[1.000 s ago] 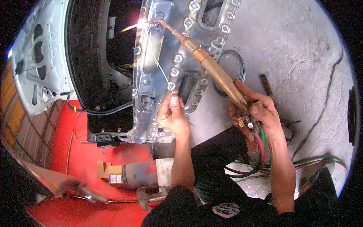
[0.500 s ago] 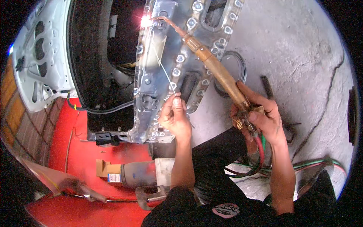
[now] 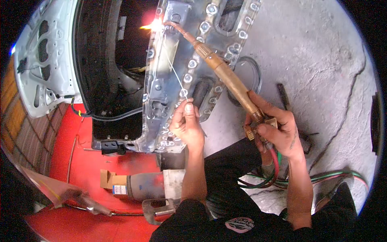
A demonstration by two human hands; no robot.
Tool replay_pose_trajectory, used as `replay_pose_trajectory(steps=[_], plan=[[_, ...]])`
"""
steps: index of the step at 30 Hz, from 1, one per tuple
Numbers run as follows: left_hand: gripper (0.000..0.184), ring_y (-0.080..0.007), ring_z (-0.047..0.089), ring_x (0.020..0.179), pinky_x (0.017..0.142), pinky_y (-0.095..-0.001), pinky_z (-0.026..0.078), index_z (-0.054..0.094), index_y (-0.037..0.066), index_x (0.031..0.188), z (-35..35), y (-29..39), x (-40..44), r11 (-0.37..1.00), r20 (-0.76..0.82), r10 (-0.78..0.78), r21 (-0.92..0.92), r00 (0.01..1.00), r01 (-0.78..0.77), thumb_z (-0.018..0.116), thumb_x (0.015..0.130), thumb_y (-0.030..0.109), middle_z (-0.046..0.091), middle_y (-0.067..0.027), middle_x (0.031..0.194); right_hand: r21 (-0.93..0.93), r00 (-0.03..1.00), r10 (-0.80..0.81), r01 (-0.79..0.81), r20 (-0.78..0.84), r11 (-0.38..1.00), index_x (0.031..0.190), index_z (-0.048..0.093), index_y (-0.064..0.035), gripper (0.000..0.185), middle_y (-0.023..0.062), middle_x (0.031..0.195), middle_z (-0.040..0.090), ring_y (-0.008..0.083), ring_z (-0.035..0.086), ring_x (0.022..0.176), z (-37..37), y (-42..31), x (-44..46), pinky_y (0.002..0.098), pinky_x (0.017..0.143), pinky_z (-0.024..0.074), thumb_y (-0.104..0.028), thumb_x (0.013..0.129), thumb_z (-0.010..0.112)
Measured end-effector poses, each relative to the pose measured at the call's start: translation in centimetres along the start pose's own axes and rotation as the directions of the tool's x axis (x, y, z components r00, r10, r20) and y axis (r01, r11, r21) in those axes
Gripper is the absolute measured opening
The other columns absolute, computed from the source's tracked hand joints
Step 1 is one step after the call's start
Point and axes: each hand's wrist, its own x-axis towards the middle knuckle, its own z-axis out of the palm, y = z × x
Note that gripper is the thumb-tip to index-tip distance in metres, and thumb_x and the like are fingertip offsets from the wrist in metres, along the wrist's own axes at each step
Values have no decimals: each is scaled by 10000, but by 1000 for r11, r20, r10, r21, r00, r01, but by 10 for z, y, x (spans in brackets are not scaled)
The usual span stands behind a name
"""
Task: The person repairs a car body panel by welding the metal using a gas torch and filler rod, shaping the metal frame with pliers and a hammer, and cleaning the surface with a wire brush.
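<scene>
Torch (image 3: pixel 230 77) slants across the metal panel (image 3: pixel 183 50), its tip at the panel's edge, with your right hand (image 3: pixel 279 129) wrapped around its valve end. Flame (image 3: pixel 151 26) now streaks past that edge, where half a second ago it was a compact glow; you seem to be keeping heat on nearly the same spot. Your left hand (image 3: pixel 187 126) stays pinched, thumb to fingers, on the rod (image 3: pixel 175 71), its far end lost towards the glare. Around you: cracked grey floor (image 3: pixel 314 52), wire coil (image 3: pixel 256 74), hoses (image 3: pixel 276 163), red surface (image 3: pixel 80 151), cardboard box (image 3: pixel 114 180).
</scene>
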Motion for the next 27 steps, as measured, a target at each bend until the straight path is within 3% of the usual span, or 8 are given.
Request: replay_pose_trajectory(steps=[16,27], plan=[[159,-49,462,598,512,-196,310,702,-9,1114,0,-3,2,999,6,43,5,999,-43,637,994,73,576,-9,715,-56,1000,-21,21,-3,998,1507,399,48,665,134,1023,674,135,626,639,3,0,0,244,526,527,-92,901,634],[158,-43,446,585,511,-195,301,701,-3,1111,1,-1,3,1000,13,25,16,1000,-25,635,997,84,571,-3,698,-106,1000,-3,2,-13,994,1503,413,45,687,125,1025,683,128,630,676,3,-5,0,251,573,528,-142,891,663]])
